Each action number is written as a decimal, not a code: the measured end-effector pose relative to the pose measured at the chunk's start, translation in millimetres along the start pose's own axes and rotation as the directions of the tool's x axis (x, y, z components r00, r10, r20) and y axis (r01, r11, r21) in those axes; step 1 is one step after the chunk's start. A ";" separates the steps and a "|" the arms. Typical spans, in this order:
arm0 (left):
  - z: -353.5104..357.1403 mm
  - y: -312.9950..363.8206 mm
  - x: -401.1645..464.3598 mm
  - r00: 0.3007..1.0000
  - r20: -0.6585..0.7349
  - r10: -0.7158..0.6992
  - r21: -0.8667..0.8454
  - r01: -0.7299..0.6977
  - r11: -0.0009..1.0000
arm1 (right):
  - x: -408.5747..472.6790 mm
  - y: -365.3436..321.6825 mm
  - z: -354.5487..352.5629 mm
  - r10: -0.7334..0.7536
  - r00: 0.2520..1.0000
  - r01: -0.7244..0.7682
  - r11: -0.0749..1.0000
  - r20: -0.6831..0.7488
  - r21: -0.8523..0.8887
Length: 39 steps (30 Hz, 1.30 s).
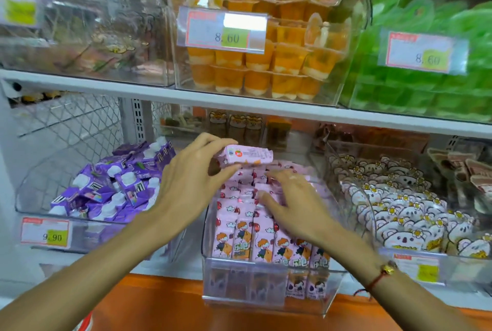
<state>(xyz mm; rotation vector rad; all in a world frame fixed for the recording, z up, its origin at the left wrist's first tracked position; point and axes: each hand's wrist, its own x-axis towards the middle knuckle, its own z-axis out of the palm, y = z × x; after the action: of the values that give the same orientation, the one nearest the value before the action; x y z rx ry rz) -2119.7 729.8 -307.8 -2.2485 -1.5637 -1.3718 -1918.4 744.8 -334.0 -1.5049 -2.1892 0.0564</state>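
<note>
Left hand (191,179) pinched pink pack (245,156), fingers curled round it, above back of bin (239,263). Right hand (290,203) lay flat on rows (243,240) in bin, fingers released. Step, my guess: restocking. Next: slot pack upright at back of bin.
</note>
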 end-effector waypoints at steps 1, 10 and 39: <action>2.3 -0.6 2.4 1.000 0.018 -0.001 0.021 0.000 1.000 | 1.8 0.6 2.8 -0.012 1.000 0.013 0.998 0.025 -0.058; 23.7 -5.2 32.7 0.986 0.151 0.068 0.167 -0.093 0.982 | -6.0 5.4 11.0 -0.037 0.996 0.046 0.993 0.083 -0.113; 56.5 6.4 54.9 0.699 0.715 0.030 0.172 -0.218 0.961 | -32.6 -0.2 -3.9 -0.012 0.982 0.046 0.983 0.189 -0.177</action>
<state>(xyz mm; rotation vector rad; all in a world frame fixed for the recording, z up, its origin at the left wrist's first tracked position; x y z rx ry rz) -2075.5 795.0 -300.8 -2.8055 -1.5658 -0.2037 -1907.8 714.8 -342.2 -1.6231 -2.4210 -0.0107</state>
